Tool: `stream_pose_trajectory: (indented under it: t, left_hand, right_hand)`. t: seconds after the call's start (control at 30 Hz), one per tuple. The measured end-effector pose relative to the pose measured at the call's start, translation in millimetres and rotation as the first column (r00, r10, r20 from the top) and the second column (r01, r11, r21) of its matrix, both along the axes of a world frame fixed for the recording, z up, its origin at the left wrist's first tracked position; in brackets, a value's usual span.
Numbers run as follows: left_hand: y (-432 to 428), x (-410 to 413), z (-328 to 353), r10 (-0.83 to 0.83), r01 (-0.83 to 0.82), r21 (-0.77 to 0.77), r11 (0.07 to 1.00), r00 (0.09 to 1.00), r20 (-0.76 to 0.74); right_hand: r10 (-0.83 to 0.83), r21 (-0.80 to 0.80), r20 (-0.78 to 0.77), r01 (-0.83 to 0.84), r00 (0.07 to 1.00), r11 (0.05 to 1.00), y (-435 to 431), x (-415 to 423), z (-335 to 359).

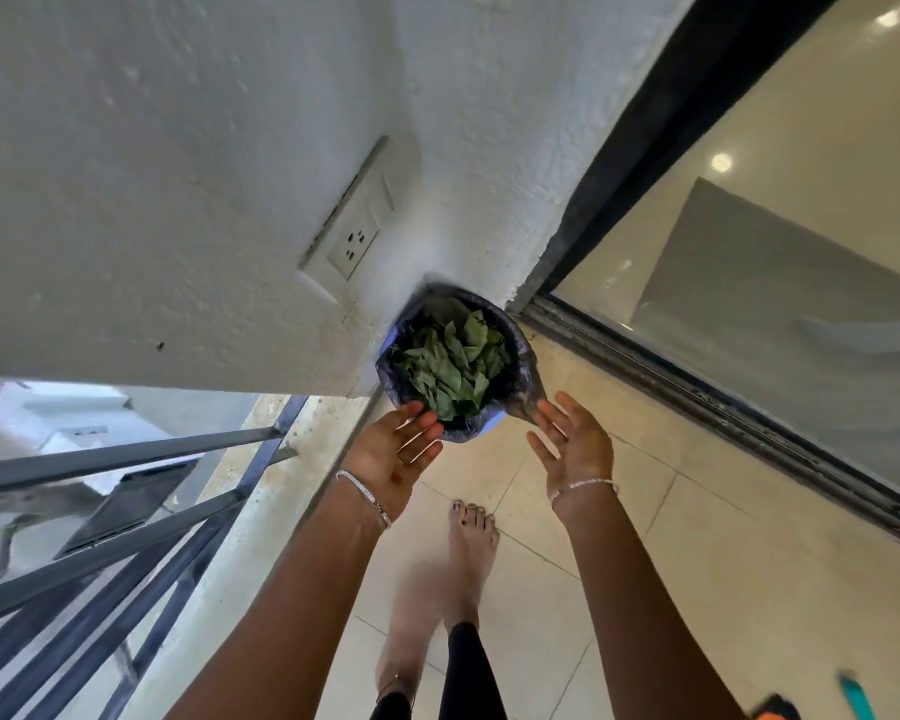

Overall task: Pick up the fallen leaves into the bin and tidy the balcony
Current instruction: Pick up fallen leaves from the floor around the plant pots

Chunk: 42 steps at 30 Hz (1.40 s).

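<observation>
One round blue bin [523,371], lined with a dark plastic bag, is set on the tiled floor [645,537] in the corner of the white wall [178,148], beside the sliding-door track [697,402]. One heap of green leaves [450,363] is contained in it; leaf count can't be told. Two hands are held at its near rim: left hand [398,452], right hand [575,444]. Both grips are released, fingers straight, nothing held. Contact with the liner can't be told. One silver bracelet [365,496] is worn per wrist. One white socket plate [349,226] is mounted on the wall.
</observation>
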State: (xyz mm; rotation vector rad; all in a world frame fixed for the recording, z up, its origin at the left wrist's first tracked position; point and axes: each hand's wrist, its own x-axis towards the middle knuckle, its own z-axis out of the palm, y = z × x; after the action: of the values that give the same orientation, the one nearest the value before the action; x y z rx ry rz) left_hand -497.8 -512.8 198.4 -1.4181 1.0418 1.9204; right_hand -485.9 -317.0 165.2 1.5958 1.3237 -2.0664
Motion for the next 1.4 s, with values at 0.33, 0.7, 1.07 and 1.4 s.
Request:
stream_pose_trajectory:
  t: [0.33, 0.7, 1.07, 1.4]
  left_hand:
    - [53.0, 46.1, 140.9, -0.265, 0.268, 0.029, 0.963, 0.959, -0.098]
    - [108.9, 108.1, 334.2, -0.568, 0.611, 0.02, 0.792, 0.748, -0.344]
    - [201.1, 209.2, 437.0, -0.811, 0.895, 0.068, 0.44, 0.429, -0.399]
    - [306.9, 338.3, 491.5, -0.862, 0.99, 0.098, 0.098, 0.133, -0.488]
  right_hand:
    - [-0.175, 0.079, -0.071, 0.18, 0.982, 0.98, 27.7, 93.1, 180.0]
    - [-0.42, 0.101, -0.306, 0.468, 0.854, 0.878, 49.0, 203.4, 380.4]
    - [-0.651, 0.154, -0.406, 0.75, 0.642, 0.644, 74.4, 322.7, 498.9]
    - [-0.844, 0.135, -0.397, 0.933, 0.361, 0.335, 123.6, 472.2, 534.9]
